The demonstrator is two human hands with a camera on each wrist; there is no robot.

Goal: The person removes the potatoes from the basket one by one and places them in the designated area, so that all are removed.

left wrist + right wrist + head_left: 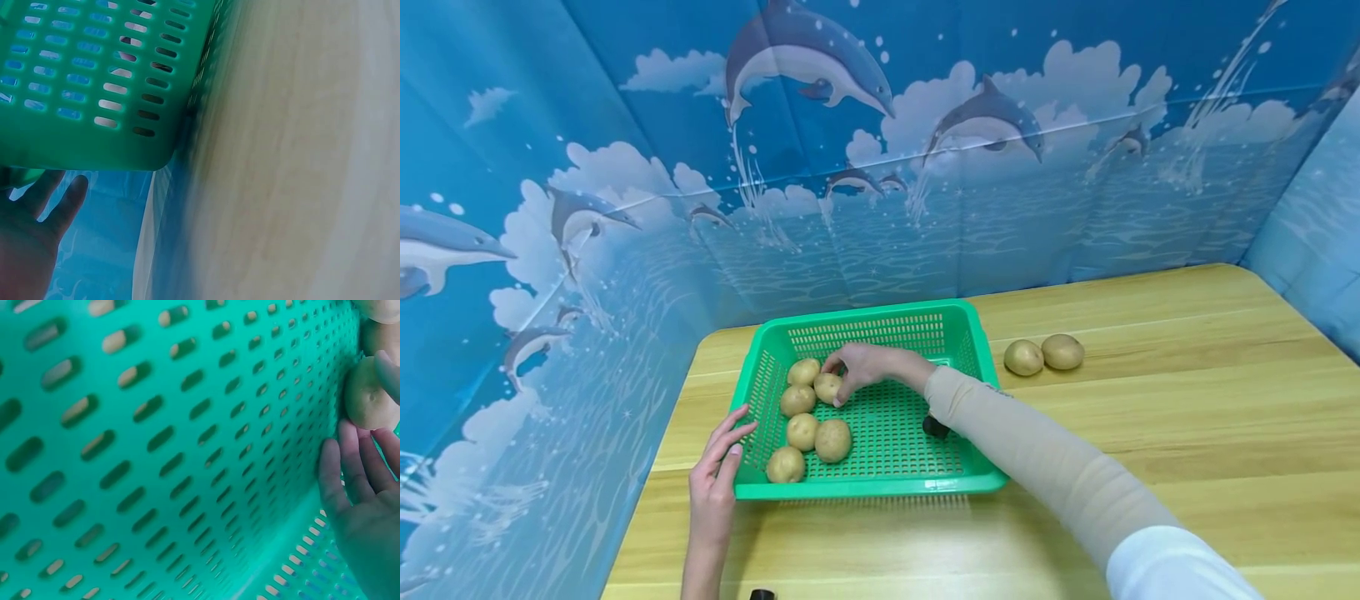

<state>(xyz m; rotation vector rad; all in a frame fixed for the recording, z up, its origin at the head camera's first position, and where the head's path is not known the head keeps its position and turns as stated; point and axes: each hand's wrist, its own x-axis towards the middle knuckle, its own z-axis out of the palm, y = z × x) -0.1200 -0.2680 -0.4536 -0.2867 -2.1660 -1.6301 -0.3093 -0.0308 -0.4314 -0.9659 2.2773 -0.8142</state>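
A green plastic basket (pixel 880 487) with slotted walls stands on the table. Inside it, my right hand (pixel 868 367) holds a potato (pixel 828 388) between thumb and fingers; the right wrist view shows this potato (pixel 369 400) near the fingertips. Several other potatoes lie in the basket's left half, among them a potato (pixel 833 440) toward the front. At the basket's left rim, my left hand (pixel 715 475) touches the edge with its fingers extended. In the left wrist view the left hand (pixel 31 244) appears beside the basket's outer wall (pixel 87 147).
Two potatoes, a nearer potato (pixel 1023 357) and another potato (pixel 1063 352), sit on the wooden table (pixel 1187 400) right of the basket. A blue curtain (pixel 880 242) printed with dolphins hangs behind the table. A small black object (pixel 762 594) shows at the bottom edge.
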